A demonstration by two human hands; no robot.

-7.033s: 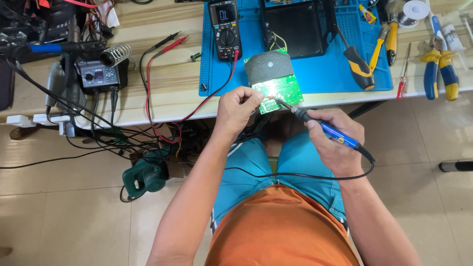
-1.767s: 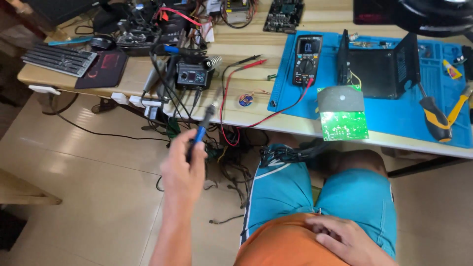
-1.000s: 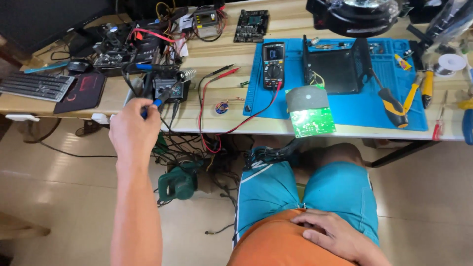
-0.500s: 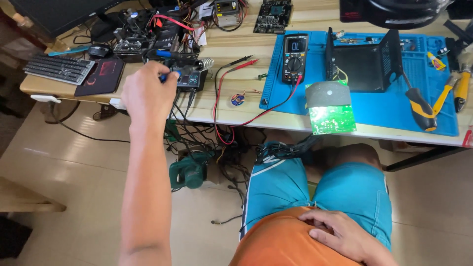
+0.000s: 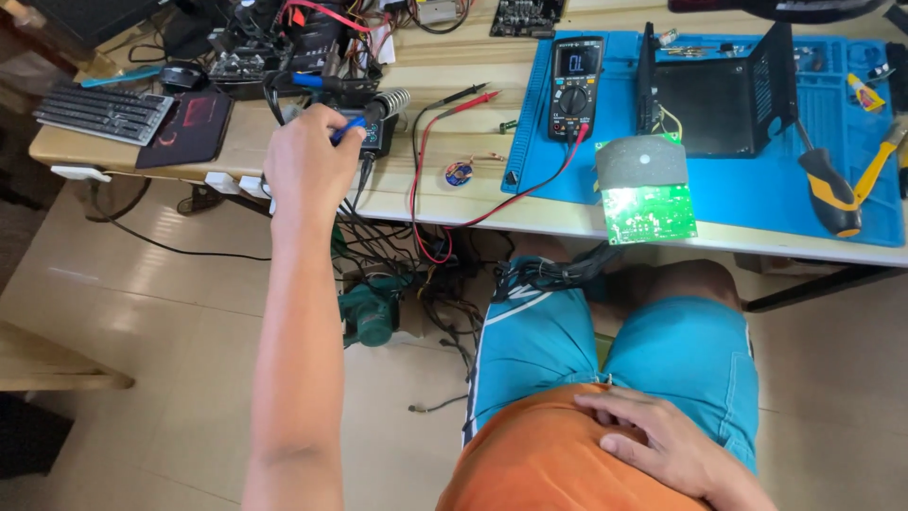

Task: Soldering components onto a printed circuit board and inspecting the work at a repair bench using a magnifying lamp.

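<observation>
Left hand (image 5: pixel 307 166) is stretched out over the worktop (image 5: pixel 454 203) edge, grip closed around the blue iron (image 5: pixel 348 125), its tip end right at the coil stand (image 5: pixel 390 102) just past the fingers; right hand (image 5: pixel 662 445) lies flat and spread on the orange shirt (image 5: pixel 539 464), well away from the green board (image 5: pixel 650 213)

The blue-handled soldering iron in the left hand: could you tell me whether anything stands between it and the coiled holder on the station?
Nothing visible does. The left hand holds the soldering iron right beside the coiled holder.
</observation>
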